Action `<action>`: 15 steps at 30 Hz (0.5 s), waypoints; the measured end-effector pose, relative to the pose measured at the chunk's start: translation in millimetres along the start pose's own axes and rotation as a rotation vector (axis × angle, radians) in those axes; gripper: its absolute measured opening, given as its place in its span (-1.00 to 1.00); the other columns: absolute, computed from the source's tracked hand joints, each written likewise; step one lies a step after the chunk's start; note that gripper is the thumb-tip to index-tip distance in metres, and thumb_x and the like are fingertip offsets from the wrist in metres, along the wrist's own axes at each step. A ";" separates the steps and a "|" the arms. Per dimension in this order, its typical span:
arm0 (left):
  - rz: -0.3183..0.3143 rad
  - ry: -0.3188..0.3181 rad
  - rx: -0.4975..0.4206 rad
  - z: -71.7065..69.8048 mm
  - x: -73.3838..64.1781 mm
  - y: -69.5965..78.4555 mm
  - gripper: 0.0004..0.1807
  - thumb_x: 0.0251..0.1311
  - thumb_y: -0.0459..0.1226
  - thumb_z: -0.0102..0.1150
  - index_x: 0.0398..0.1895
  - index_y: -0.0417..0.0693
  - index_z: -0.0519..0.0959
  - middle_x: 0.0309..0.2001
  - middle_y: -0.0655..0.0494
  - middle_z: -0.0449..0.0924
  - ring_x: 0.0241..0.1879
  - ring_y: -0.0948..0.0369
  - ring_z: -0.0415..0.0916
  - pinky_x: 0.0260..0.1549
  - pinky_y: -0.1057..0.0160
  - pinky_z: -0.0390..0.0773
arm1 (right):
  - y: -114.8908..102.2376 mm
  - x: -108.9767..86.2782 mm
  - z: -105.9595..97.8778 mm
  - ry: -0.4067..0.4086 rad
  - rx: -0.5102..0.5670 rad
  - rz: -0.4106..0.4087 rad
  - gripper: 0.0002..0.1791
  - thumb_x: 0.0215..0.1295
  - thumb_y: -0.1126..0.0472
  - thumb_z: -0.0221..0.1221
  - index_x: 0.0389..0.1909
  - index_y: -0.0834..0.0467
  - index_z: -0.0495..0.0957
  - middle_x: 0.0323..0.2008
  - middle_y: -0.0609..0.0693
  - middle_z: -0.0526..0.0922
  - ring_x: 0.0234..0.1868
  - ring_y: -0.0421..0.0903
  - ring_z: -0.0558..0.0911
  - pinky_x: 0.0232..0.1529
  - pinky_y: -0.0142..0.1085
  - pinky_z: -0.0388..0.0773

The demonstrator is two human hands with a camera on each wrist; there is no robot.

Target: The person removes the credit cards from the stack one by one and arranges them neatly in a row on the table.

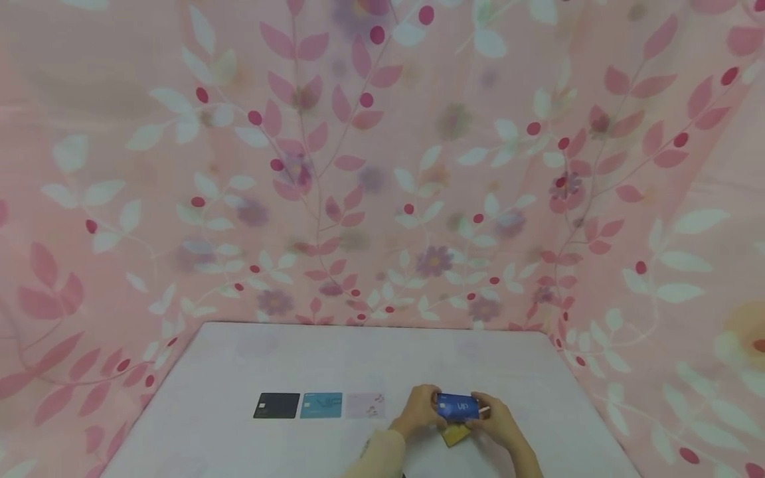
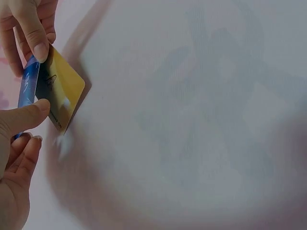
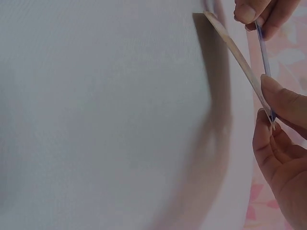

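Note:
A blue bank card [image 1: 457, 407] with a chip and white lettering is held up between both hands. My left hand [image 1: 421, 408] pinches its left end, thumb in front and fingers behind. At the other end, my right hand [image 1: 497, 421] pinches it between thumb and fingers. A yellow card [image 2: 67, 91] slants away from the blue one, and in the right wrist view its edge runs into the right hand's pinch. Beside the right fingers a small white edge shows. Most of the yellow card is hidden behind the blue card in the head view.
Left of the hands, a black card [image 1: 277, 405], a light blue card [image 1: 321, 405] and a pale patterned card [image 1: 365, 405] lie flat in a row on the white table [image 1: 358, 358]. Pink floral cloth [image 1: 382, 199] hangs behind and at both sides.

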State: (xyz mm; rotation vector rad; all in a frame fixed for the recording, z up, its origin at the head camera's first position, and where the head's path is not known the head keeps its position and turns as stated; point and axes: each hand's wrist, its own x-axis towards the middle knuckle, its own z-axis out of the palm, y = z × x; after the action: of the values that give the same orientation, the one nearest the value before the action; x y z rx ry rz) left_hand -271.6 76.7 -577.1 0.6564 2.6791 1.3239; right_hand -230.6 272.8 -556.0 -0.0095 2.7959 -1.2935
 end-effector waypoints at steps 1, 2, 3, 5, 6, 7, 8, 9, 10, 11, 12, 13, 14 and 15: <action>0.000 -0.003 0.000 1.8 0.5 1.1 -0.39 -0.36 -0.38 0.52 -0.09 -0.35 0.54 -0.22 -0.04 0.58 -0.16 0.09 0.50 -0.06 0.16 0.48 | 1.8 -1.1 -0.4 0.008 0.001 -0.004 -0.29 -0.15 0.35 0.40 0.11 0.42 0.40 -0.21 0.16 0.59 -0.27 -0.04 0.59 -0.27 -0.17 0.57; 0.002 -0.005 0.002 3.5 1.2 2.7 -0.39 -0.36 -0.39 0.52 -0.09 -0.34 0.54 -0.22 -0.04 0.58 -0.17 0.10 0.50 -0.07 0.16 0.49 | 3.4 -2.6 -0.9 0.022 0.008 -0.011 -0.29 -0.17 0.36 0.41 0.10 0.43 0.40 -0.22 0.16 0.59 -0.28 -0.03 0.60 -0.27 -0.17 0.57; 0.003 -0.007 0.005 5.2 2.1 4.4 -0.39 -0.37 -0.39 0.52 -0.09 -0.33 0.54 -0.23 -0.03 0.58 -0.18 0.12 0.50 -0.07 0.18 0.49 | 5.2 -3.7 -1.6 0.034 0.009 -0.018 -0.29 -0.18 0.36 0.41 0.09 0.43 0.41 -0.22 0.16 0.59 -0.29 -0.03 0.60 -0.28 -0.17 0.57; 0.008 -0.006 0.011 9.1 3.9 8.2 -0.38 -0.38 -0.39 0.52 -0.09 -0.33 0.54 -0.23 -0.02 0.58 -0.19 0.14 0.49 -0.08 0.21 0.49 | 8.6 -6.8 -3.4 0.064 0.016 -0.023 -0.29 -0.19 0.37 0.41 0.09 0.42 0.41 -0.23 0.16 0.60 -0.30 -0.02 0.60 -0.28 -0.18 0.56; 0.016 -0.002 0.017 11.1 4.8 10.4 -0.38 -0.40 -0.40 0.52 -0.09 -0.32 0.54 -0.23 -0.01 0.58 -0.20 0.16 0.48 -0.08 0.22 0.48 | 10.2 -8.4 -4.4 0.080 0.019 -0.022 -0.28 -0.20 0.37 0.42 0.09 0.42 0.42 -0.24 0.16 0.59 -0.30 -0.03 0.60 -0.29 -0.19 0.56; 0.030 0.002 0.020 12.8 5.7 12.7 -0.38 -0.41 -0.40 0.52 -0.10 -0.33 0.55 -0.26 0.00 0.58 -0.23 0.18 0.48 -0.11 0.24 0.49 | 12.2 -10.1 -5.4 0.096 0.013 -0.019 -0.28 -0.21 0.37 0.42 0.09 0.42 0.42 -0.24 0.15 0.60 -0.31 -0.04 0.59 -0.29 -0.20 0.56; 0.040 0.003 0.026 15.0 6.3 14.7 -0.37 -0.43 -0.40 0.53 -0.11 -0.33 0.55 -0.27 0.01 0.57 -0.25 0.20 0.47 -0.13 0.27 0.48 | 13.9 -11.9 -6.5 0.110 0.008 -0.016 -0.28 -0.22 0.37 0.42 0.08 0.41 0.42 -0.25 0.14 0.60 -0.31 -0.04 0.59 -0.29 -0.21 0.56; 0.047 0.002 0.026 17.1 6.7 16.7 -0.37 -0.44 -0.41 0.53 -0.11 -0.33 0.55 -0.29 0.03 0.56 -0.27 0.23 0.46 -0.15 0.29 0.48 | 15.7 -13.7 -7.6 0.122 -0.001 -0.017 -0.28 -0.22 0.36 0.43 0.08 0.42 0.42 -0.26 0.14 0.60 -0.32 -0.05 0.59 -0.30 -0.22 0.55; 0.050 0.000 0.028 19.1 7.0 18.5 -0.37 -0.45 -0.41 0.53 -0.12 -0.33 0.55 -0.31 0.04 0.55 -0.29 0.25 0.44 -0.17 0.31 0.47 | 17.1 -15.6 -8.7 0.130 -0.005 -0.008 -0.28 -0.22 0.36 0.43 0.08 0.42 0.42 -0.27 0.14 0.59 -0.32 -0.05 0.58 -0.30 -0.23 0.55; 0.059 -0.001 0.035 20.9 7.1 20.2 -0.37 -0.46 -0.41 0.53 -0.13 -0.33 0.55 -0.34 0.06 0.55 -0.31 0.27 0.43 -0.20 0.33 0.47 | 18.2 -17.3 -9.7 0.136 -0.011 -0.006 -0.28 -0.23 0.36 0.43 0.07 0.42 0.42 -0.27 0.13 0.59 -0.33 -0.06 0.58 -0.30 -0.23 0.55; 0.061 -0.002 0.041 22.5 7.1 21.8 -0.37 -0.47 -0.41 0.54 -0.13 -0.33 0.55 -0.35 0.08 0.54 -0.33 0.28 0.42 -0.22 0.35 0.46 | 19.2 -18.9 -10.5 0.138 -0.017 -0.006 -0.28 -0.22 0.36 0.43 0.07 0.43 0.42 -0.27 0.13 0.59 -0.33 -0.05 0.58 -0.30 -0.22 0.55; 0.062 -0.003 0.046 23.9 7.1 23.2 -0.37 -0.47 -0.42 0.54 -0.14 -0.33 0.55 -0.37 0.09 0.53 -0.35 0.30 0.41 -0.24 0.36 0.46 | 19.9 -20.4 -11.1 0.139 -0.021 -0.006 -0.28 -0.22 0.36 0.43 0.07 0.43 0.42 -0.27 0.13 0.59 -0.33 -0.06 0.58 -0.30 -0.21 0.55; 0.056 -0.003 0.052 25.2 6.9 24.1 -0.37 -0.47 -0.41 0.54 -0.13 -0.32 0.56 -0.38 0.10 0.53 -0.35 0.31 0.40 -0.24 0.37 0.46 | 20.4 -21.4 -11.5 0.140 -0.023 -0.007 -0.28 -0.22 0.36 0.43 0.07 0.43 0.42 -0.27 0.13 0.58 -0.32 -0.04 0.58 -0.29 -0.20 0.55; 0.057 0.000 0.056 26.0 6.5 24.9 -0.38 -0.47 -0.42 0.55 -0.14 -0.33 0.56 -0.38 0.10 0.53 -0.36 0.31 0.40 -0.25 0.37 0.46 | 20.7 -22.5 -11.9 0.140 -0.025 -0.012 -0.28 -0.22 0.36 0.43 0.07 0.43 0.42 -0.27 0.14 0.58 -0.31 -0.03 0.59 -0.28 -0.17 0.56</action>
State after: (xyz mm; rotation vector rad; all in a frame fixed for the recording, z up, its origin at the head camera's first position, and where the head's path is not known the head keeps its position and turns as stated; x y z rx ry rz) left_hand -262.3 111.9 -573.3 0.7439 2.7268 1.2656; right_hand -208.4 296.0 -562.9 0.0663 2.9329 -1.3101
